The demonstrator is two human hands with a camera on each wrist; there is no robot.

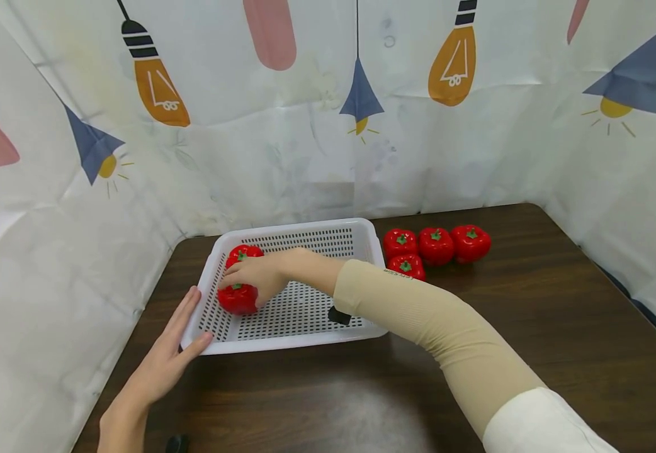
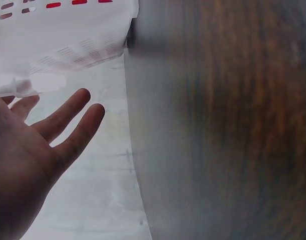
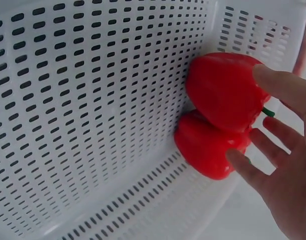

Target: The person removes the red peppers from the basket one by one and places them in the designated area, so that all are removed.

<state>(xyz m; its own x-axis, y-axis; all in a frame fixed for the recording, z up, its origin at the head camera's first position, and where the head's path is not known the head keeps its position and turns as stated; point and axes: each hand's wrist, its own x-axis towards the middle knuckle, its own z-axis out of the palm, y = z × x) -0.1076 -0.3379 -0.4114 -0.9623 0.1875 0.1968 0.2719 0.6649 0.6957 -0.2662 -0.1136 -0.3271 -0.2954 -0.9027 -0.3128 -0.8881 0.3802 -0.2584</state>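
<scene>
Two red bell peppers with green stems lie at the left end of a white perforated basket [image 1: 282, 346]. My right hand [image 1: 262, 274] is over them, its thumb at the side of the near pepper [image 1: 238, 302] and its fingers spread loosely. The far pepper [image 1: 243, 253] sits just beyond the fingers. In the right wrist view the thumb touches one pepper [image 3: 223, 90], while a fingertip meets the other pepper [image 3: 203, 150]. My left hand [image 1: 164, 362] rests against the basket's left front corner, thumb on the front rim. Its fingers look straight and spread in the left wrist view.
Several more red bell peppers [image 1: 435, 246] stand in a cluster just right of the basket on the dark wooden table [image 1: 532, 314]. Behind the table hangs a white cloth [image 1: 305, 157] printed with lamps. A small black object [image 1: 176, 443] shows at the bottom edge.
</scene>
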